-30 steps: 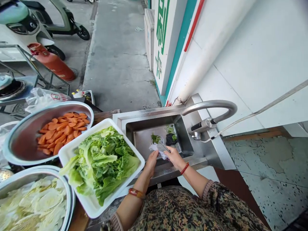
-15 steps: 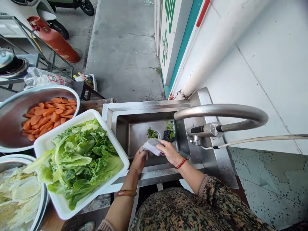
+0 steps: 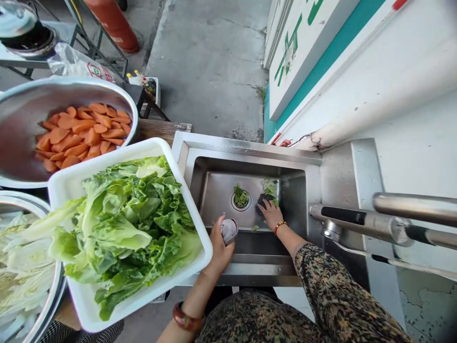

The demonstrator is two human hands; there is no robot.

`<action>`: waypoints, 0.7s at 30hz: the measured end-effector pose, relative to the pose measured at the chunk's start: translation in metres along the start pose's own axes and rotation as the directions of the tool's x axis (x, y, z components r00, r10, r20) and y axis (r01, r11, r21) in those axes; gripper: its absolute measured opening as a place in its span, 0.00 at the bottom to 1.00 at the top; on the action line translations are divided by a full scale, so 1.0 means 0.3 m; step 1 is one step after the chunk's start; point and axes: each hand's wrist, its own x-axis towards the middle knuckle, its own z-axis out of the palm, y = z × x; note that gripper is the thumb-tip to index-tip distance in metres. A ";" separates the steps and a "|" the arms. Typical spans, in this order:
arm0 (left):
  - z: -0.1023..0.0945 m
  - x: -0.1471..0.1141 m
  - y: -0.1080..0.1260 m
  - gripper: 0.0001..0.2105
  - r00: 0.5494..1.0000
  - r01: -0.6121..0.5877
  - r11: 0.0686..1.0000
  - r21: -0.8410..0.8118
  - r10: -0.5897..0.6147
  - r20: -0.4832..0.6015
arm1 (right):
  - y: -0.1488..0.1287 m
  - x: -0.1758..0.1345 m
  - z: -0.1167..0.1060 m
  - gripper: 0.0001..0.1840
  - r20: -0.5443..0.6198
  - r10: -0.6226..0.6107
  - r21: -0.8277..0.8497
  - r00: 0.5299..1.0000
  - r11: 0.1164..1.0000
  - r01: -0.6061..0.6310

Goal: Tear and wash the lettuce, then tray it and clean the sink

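Observation:
My left hand (image 3: pixel 220 245) is closed around a bunched grey-white cloth (image 3: pixel 228 230) with a dark reddish edge, just above the near rim of the steel sink (image 3: pixel 214 188). Down in the basin, my right hand (image 3: pixel 272 214) lays its spread fingers over a black speckled scrubber (image 3: pixel 265 197), touching it. Its fingertips are partly lost against the dark mesh. Torn green leaves (image 3: pixel 270 186) lie beside the scrubber. More green scraps (image 3: pixel 240 195) sit in the drain.
A white tray of leafy greens (image 3: pixel 124 228) stands left of the sink, overlapping its edge. Beyond it are a metal bowl of sliced carrots (image 3: pixel 78 136) and a bowl of cut cabbage (image 3: pixel 28 257). The faucet (image 3: pixel 342 216) juts from the right.
My right hand has let go of the cloth and moved forward and down to the scrubber. The cloth is now bunched in my left hand. The view has tilted down.

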 end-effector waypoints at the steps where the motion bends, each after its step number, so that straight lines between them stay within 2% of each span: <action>1: -0.002 -0.004 -0.010 0.33 0.998 -0.052 0.998 0.041 0.051 0.027 | 0.013 0.019 0.012 0.29 -0.007 0.009 -0.048 1.000 0.999 -0.010; 3: -0.004 -0.007 -0.019 0.33 0.989 -0.130 0.987 0.091 0.122 0.086 | 0.009 0.040 0.012 0.27 -0.039 0.022 -0.121 0.999 0.992 -0.026; 6: -0.008 -0.003 -0.017 0.34 0.975 -0.191 0.972 0.137 0.172 0.139 | -0.064 0.040 -0.041 0.28 -0.085 -0.015 -0.127 0.996 0.992 0.004; 8: -0.009 0.003 -0.017 0.34 0.971 -0.220 0.963 0.155 0.201 0.132 | -0.152 0.040 -0.083 0.29 -0.142 -0.138 -0.091 0.980 0.988 0.126; 11: -0.006 0.015 -0.031 0.33 0.963 -0.261 0.950 0.170 0.246 0.107 | -0.312 0.107 -0.102 0.28 -0.232 -0.339 -0.064 0.912 0.940 0.334; 13: -0.001 0.021 -0.045 0.33 0.958 -0.283 0.939 0.193 0.268 0.099 | -0.412 0.209 -0.072 0.26 -0.196 -0.412 -0.089 0.890 0.911 0.402; 16: 0.003 0.026 -0.058 0.34 0.951 -0.308 0.920 0.241 0.291 0.104 | -0.512 0.398 0.012 0.24 0.029 -0.440 -0.137 0.898 0.888 0.439; 18: 0.002 0.027 -0.056 0.35 0.950 -0.310 0.916 0.253 0.290 0.117 | -0.529 0.493 0.068 0.25 0.121 -0.422 -0.143 0.898 0.888 0.436; 21: -0.003 0.028 -0.044 0.35 0.955 -0.289 0.922 0.257 0.261 0.140 | -0.463 0.521 0.116 0.21 0.049 -0.390 -0.076 0.919 0.916 0.393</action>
